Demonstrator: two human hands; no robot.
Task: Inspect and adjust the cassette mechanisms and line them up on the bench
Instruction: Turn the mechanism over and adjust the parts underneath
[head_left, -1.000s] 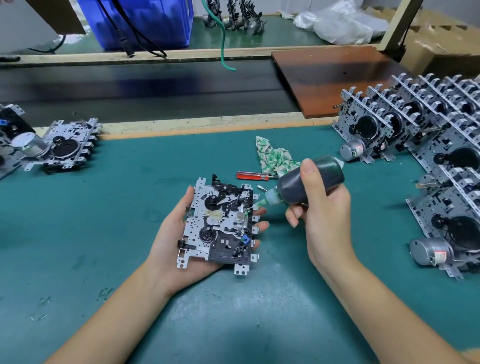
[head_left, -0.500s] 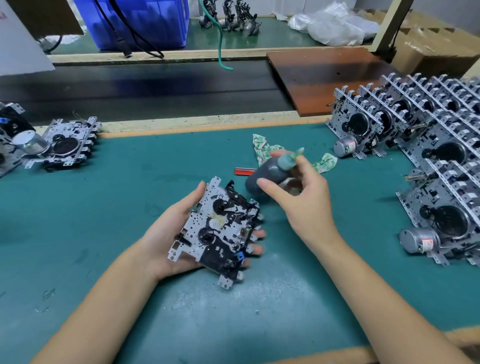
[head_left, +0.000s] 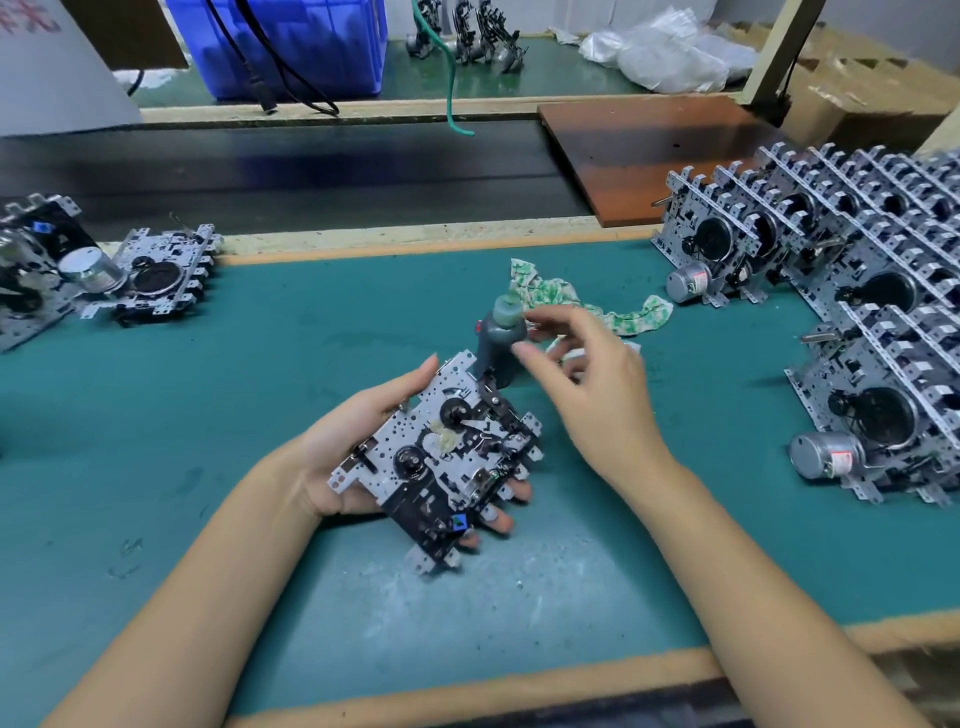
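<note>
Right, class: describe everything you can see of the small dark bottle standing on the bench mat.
The dark bottle stands upright on the green mat, just beyond the cassette mechanism held in the left hand. It looks like soft grey-black plastic, with a paler grey-green cap and short nozzle on top. The mechanism's far edge hides its base. The right hand is beside it, fingers loosely spread by its shoulder; whether they touch it cannot be told. A patterned cloth lies behind it.
</note>
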